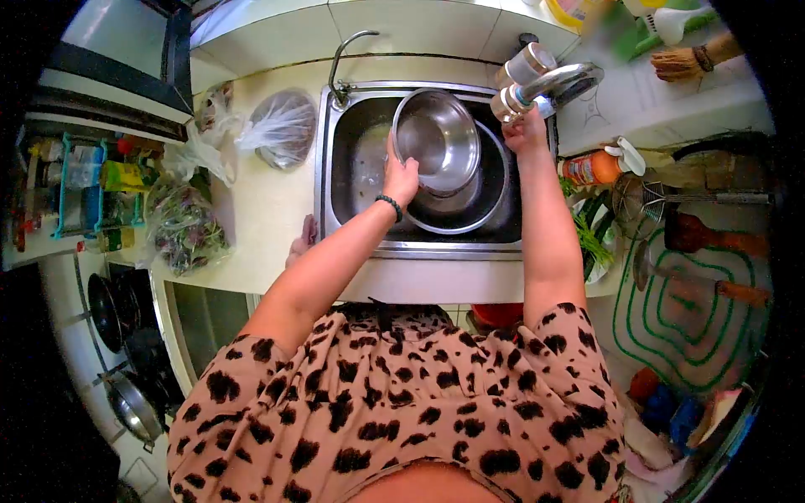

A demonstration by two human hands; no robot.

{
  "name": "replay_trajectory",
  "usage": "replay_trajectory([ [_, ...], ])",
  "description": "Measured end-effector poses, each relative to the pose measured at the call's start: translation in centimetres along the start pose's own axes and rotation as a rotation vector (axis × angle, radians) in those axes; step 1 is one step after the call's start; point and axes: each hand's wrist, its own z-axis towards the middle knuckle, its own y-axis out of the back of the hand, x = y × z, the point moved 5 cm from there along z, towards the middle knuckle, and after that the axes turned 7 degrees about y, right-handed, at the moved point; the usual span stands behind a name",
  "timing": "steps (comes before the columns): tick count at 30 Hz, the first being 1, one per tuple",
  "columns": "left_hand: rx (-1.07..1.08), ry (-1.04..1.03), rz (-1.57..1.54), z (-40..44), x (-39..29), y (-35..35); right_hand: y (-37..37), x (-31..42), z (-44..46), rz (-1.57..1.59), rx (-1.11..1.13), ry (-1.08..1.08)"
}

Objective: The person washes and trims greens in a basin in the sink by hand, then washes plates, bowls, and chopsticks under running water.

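My left hand (402, 178) grips the near left rim of a shiny steel bowl (440, 138), thumb on the inside. The bowl is tilted over a wider steel basin (495, 205) that sits in the right part of the sink (352, 239). At the back right of the sink, my right hand (526, 132) has its fingers curled at the outlet end of the chrome faucet (549, 82), which carries a cylindrical filter-like attachment (528, 63). Its fingertips are partly hidden there. I cannot make out running water.
A thin curved spout (337, 63) rises at the sink's back left corner. Plastic-wrapped food (281, 130) and a bag of leafy vegetables (189, 226) lie on the left. An orange spray bottle (599, 166), greens (594, 239), a wire skimmer (641, 197) and a brush (683, 63) are on the right.
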Motion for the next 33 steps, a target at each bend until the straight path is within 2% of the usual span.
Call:
replay_trajectory([
  [1,0.004,0.002,0.002,0.1,0.0,-0.2,0.5,-0.2,0.1,0.001,-0.004,0.001],
  [3,-0.009,-0.158,0.043,0.5,-0.3,-0.6,-0.3,-0.3,-1.7,-0.013,-0.164,0.023],
  [6,0.002,-0.239,0.122,1.2,0.3,-1.0,-2.4,0.8,-3.9,-0.097,-0.175,0.067],
  [7,0.006,-0.235,0.127,1.3,0.6,-1.1,1.0,-0.1,-0.9,-0.119,0.077,0.036],
  [8,0.005,-0.244,0.134,1.3,0.7,-1.3,0.9,-0.2,-1.3,-0.118,0.072,0.036],
  [10,0.006,-0.254,0.138,1.5,0.6,-1.6,-0.2,-0.6,-3.0,-0.021,-0.08,0.057],
  [11,0.01,-0.256,0.167,1.7,0.5,-1.5,0.6,-1.8,-4.2,-0.129,-0.141,0.054],
  [13,0.012,-0.258,0.194,1.9,-0.1,-1.4,7.4,-7.4,-2.5,-0.867,-0.271,0.088],
  [14,0.024,-0.317,0.264,1.4,-1.1,-1.2,3.9,-8.9,-6.3,-0.941,-0.317,0.217],
  [16,0.04,-0.375,0.34,0.2,-2.6,-1.2,1.9,-12.4,-9.2,-1.159,-0.281,0.261],
  [17,-0.008,-0.405,0.326,-0.8,-3.2,-1.3,2.9,-15.2,-9.0,-1.026,-0.369,0.221],
  [18,-0.056,-0.436,0.311,-1.7,-3.5,-1.3,3.9,-18.8,-7.8,-0.698,-0.323,0.22],
  [19,-0.143,-0.483,0.206,-2.1,-3.0,-1.5,3.7,-21.5,-6.9,-0.654,-0.349,0.126],
  [21,-0.071,-0.485,0.155,-0.8,-2.2,-1.0,1.2,-20.2,-8.4,-0.81,-0.454,0.055],
  [22,0.001,-0.496,0.098,-0.3,-1.8,-0.7,2.2,-18.9,-6.1,-0.943,-0.247,0.286],
  [23,0.117,-0.479,0.171,-0.6,-2.7,-1.0,2.7,-15.2,-5.9,-0.934,-0.306,0.413],
  [24,0.23,-0.317,0.198,-0.6,-2.2,-1.5,1.8,-11.1,-5.9,-0.92,-0.361,0.544],
  [26,0.04,-0.403,0.158,-0.7,-2.2,-1.4,0.5,-9.0,-5.2,-1.225,-0.288,0.437],
  [27,0.048,-0.4,0.153,-1.1,-1.8,-1.7,-0.1,-9.4,-6.2,-1.183,-0.383,0.431],
  [28,0.068,-0.317,-0.012,-1.2,-1.2,-1.8,-0.8,-10.8,-7.3,-1.285,-0.305,0.225],
  [29,0.085,-0.231,-0.178,-1.0,-0.8,-1.9,0.3,-14.1,-7.9,-1.255,-0.342,0.345],
  [30,0.085,-0.234,-0.182,-0.5,-1.2,-1.8,1.8,-17.1,-7.6,-1.217,-0.377,0.461],
  [32,0.13,-0.345,0.263,-0.5,-1.8,-1.4,4.6,-15.0,-4.7,-1.212,-0.217,0.368],
  [33,0.225,-0.231,0.196,0.0,-0.9,-1.8,2.8,-11.9,-4.5,-1.203,-0.253,0.392],
])
